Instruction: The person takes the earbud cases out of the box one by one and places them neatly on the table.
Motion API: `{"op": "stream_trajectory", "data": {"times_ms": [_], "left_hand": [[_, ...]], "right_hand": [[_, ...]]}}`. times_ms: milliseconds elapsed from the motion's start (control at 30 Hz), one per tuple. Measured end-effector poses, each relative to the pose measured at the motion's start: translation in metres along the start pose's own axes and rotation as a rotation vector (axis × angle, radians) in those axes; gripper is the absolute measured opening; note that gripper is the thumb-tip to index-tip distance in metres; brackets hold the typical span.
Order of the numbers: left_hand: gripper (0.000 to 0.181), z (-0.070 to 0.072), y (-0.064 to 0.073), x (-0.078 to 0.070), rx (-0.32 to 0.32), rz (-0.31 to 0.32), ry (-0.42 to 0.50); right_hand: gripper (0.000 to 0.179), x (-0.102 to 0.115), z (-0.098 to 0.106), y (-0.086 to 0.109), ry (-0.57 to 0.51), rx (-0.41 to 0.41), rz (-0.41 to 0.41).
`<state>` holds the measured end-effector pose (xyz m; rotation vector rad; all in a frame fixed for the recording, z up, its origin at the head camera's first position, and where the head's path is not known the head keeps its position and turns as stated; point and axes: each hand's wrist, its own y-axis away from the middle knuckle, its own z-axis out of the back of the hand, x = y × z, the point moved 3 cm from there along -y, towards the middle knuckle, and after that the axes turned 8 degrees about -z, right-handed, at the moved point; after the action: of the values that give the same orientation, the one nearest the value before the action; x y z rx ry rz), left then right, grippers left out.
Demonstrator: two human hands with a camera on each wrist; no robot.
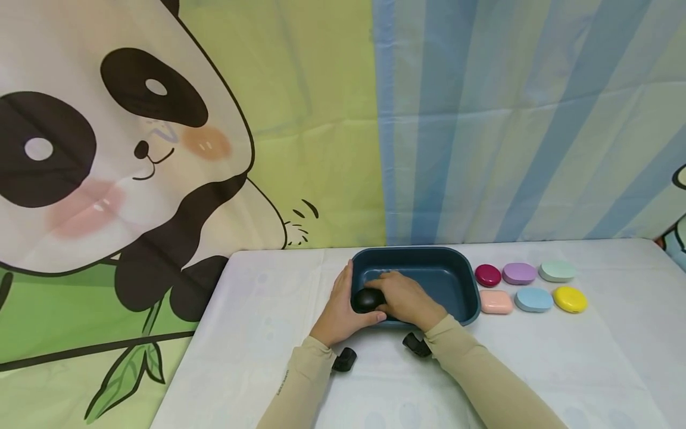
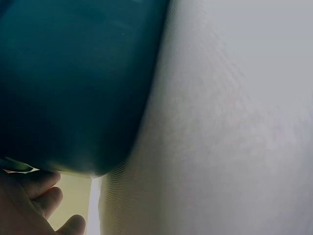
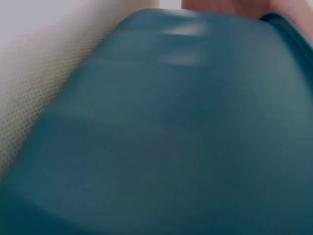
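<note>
A dark blue rectangular basin (image 1: 429, 286) stands on the white table. At its left end is a rounded, glossy black soap bar (image 1: 368, 300). My right hand (image 1: 404, 298) reaches over the front rim and grips this bar from the right, with fingers curled at its far side and thumb at its near side. Around the basin's front left corner lies my left hand (image 1: 345, 313), its straight fingers along the left wall and its thumb along the front rim. Only the basin's outer wall (image 2: 73, 88) and some left fingers (image 2: 46, 200) show in the left wrist view.
Right of the basin, several coloured soap bars lie in two rows: red (image 1: 488, 275), purple (image 1: 518, 273) and mint (image 1: 557, 271) behind; pink (image 1: 496, 302), light blue (image 1: 533, 300) and yellow (image 1: 570, 299) in front. A panda-printed curtain (image 1: 321, 119) hangs behind the table.
</note>
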<state>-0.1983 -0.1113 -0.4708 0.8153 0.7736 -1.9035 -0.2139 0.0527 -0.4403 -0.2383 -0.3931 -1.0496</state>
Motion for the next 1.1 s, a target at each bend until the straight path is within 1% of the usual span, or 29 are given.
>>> {"op": "stream_trajectory", "data": {"times_ms": [167,400,567,900,1100], "left_hand": [[0.126,-0.001,0.000,0.000,0.001,0.003,-0.004],[0.127,-0.002,0.001,0.002,0.008,0.026,-0.008],[0.127,-0.002,0.000,0.003,0.003,0.016,-0.010],[0.126,-0.001,0.000,0.000,-0.009,0.017,-0.015],[0.125,-0.001,0.000,0.001,-0.010,0.021,-0.018]], "right_hand": [[0.049,0.000,0.001,0.000,0.013,-0.015,0.002],[0.048,0.000,0.005,0.004,0.034,-0.039,-0.016],[0.048,0.000,0.011,0.007,0.040,-0.069,-0.030],[0.050,-0.005,0.026,0.021,0.053,-0.135,-0.034],[0.052,-0.009,0.031,0.029,0.043,-0.137,-0.067]]}}
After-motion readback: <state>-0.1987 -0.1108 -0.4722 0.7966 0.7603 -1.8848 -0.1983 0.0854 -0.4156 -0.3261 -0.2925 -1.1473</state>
